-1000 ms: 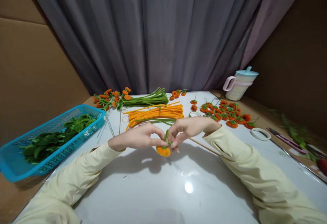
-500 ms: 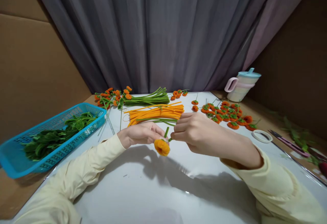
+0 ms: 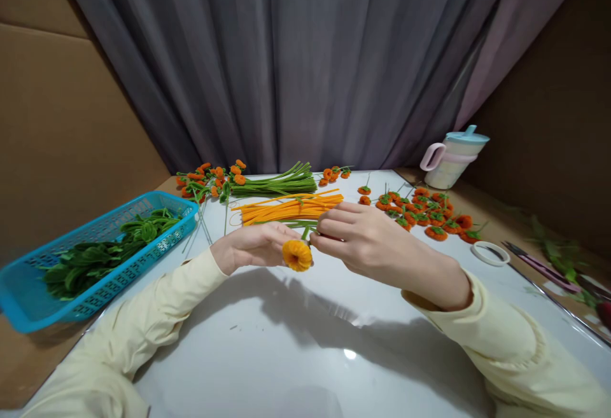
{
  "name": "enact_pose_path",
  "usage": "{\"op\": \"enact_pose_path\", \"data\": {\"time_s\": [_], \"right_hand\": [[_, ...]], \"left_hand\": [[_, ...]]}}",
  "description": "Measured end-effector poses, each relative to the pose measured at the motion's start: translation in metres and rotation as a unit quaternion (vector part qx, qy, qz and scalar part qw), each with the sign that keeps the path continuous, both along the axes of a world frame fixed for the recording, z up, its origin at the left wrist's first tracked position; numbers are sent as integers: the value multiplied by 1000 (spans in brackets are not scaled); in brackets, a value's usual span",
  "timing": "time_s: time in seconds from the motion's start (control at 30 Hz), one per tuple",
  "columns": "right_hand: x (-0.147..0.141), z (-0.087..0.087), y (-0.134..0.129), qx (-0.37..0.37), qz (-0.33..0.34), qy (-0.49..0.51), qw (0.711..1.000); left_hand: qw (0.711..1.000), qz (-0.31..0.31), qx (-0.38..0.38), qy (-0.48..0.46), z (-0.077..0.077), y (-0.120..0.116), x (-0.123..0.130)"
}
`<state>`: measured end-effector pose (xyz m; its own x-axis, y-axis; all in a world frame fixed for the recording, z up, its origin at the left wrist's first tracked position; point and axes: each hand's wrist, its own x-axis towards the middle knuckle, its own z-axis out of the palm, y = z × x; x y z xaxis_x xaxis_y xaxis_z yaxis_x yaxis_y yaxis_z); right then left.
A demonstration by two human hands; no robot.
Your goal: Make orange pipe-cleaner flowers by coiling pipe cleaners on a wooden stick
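Observation:
A yellow-orange fuzzy flower, apparently made of pipe cleaner, is held in the air by my left hand, its face turned toward me. A short green stem sticks up behind it. My right hand is closed, fingertips pinched close to the green piece beside the flower head; what exactly lies between them is hidden. Just beyond both hands are a bundle of orange pipe cleaners and a few green ones.
A blue basket of green leaves stands at left. Green pipe cleaners and orange flowers lie at the back. More orange flowers, a white tape roll, pink-handled scissors and a cup are at right.
Both hands have shifted slightly left and up with the flower. The flower has turned so its face shows more, and my right fingertips have come nearer to it.

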<state>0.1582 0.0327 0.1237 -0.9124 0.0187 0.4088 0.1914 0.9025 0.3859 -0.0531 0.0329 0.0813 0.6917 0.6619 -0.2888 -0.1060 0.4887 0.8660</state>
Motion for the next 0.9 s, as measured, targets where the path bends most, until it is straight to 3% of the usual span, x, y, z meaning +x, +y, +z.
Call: {"op": "enact_pose_path", "data": {"time_s": [0.47, 0.73, 0.9], "right_hand": [[-2, -8, 3, -45, -14, -19, 999], [-5, -4, -4, -3, 6, -34, 999], [0, -2, 3, -67, -20, -47, 996]], "left_hand": [[990, -14, 80, 113, 2, 3, 3], [989, 5, 95, 111, 4, 1, 5], [986, -5, 103, 130, 3, 3, 1]]}}
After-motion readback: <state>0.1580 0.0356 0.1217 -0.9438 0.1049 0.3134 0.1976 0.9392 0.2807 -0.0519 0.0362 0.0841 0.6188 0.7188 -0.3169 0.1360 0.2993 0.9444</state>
